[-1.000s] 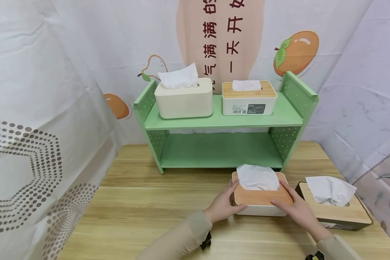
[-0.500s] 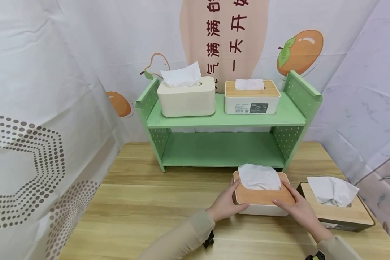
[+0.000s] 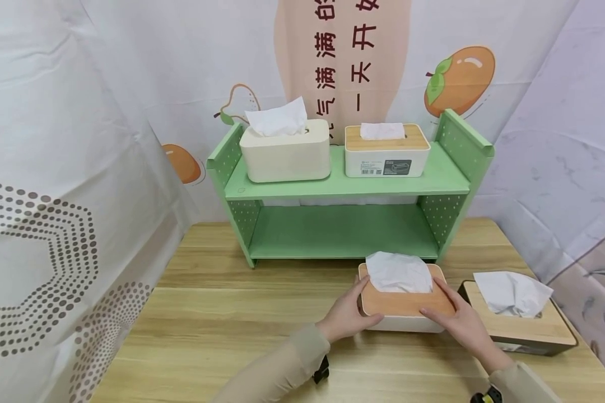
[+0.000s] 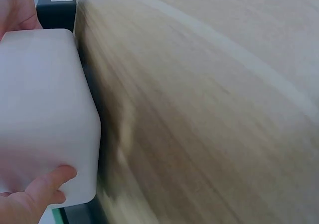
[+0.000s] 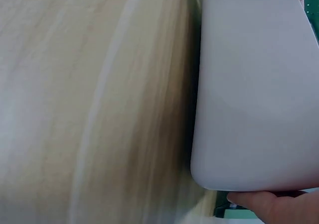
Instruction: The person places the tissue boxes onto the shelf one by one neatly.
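Note:
A white tissue box [image 3: 405,323] with a wooden lid [image 3: 395,304] and a white tissue [image 3: 399,273] sticking out lies on the table in front of the shelf. At its left end my left hand [image 3: 349,315] grips it, thumb near the front corner. My right hand [image 3: 456,320] holds the right end, with its thumb over the lid. The left wrist view shows fingers [image 4: 47,184] against the box's smooth end. In the right wrist view, fingers [image 5: 269,204] press along the near end of the white box wall [image 5: 259,89].
Close to the right hand stands a dark tissue box [image 3: 534,348] with a light wood lid. A green two-tier shelf [image 3: 348,190] is behind, bearing a cream tissue box [image 3: 287,159] and a white tissue box with bamboo lid [image 3: 383,163] on top. Printed cloth [image 3: 131,112] hangs around the wooden table [image 3: 222,313].

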